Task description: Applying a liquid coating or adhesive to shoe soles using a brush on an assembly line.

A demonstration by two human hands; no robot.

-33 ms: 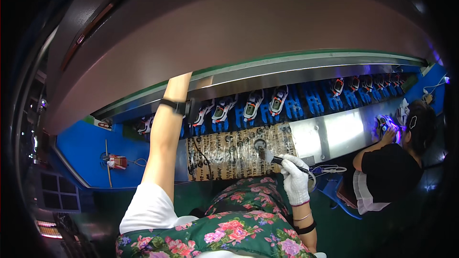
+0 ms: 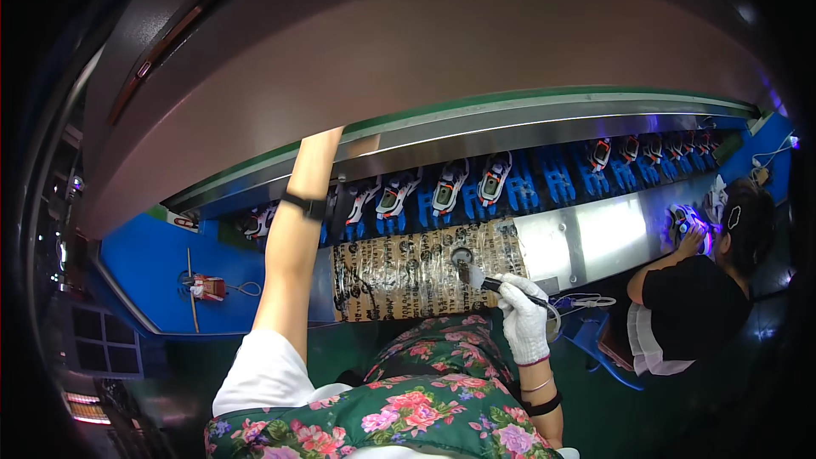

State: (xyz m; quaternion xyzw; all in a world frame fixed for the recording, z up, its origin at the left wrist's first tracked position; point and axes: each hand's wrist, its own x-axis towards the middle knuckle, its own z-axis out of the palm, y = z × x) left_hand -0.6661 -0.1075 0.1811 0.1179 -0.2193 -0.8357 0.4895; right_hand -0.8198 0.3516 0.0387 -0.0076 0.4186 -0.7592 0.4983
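Holding the brush [image 2: 492, 285], whose long axis slants forward-left from its fingers toward a round dish [image 2: 460, 253], the gloved right hand [image 2: 524, 320] is nearer, while the brown panel [image 2: 476, 42] hides the left hand, its grip impossible to tell.

left forearm [image 2: 287, 268] | drawn slightly back | black wristband [image 2: 308, 206] | shifted nearer the body

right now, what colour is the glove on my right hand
The glove on the right hand is white, clearest in the head view.
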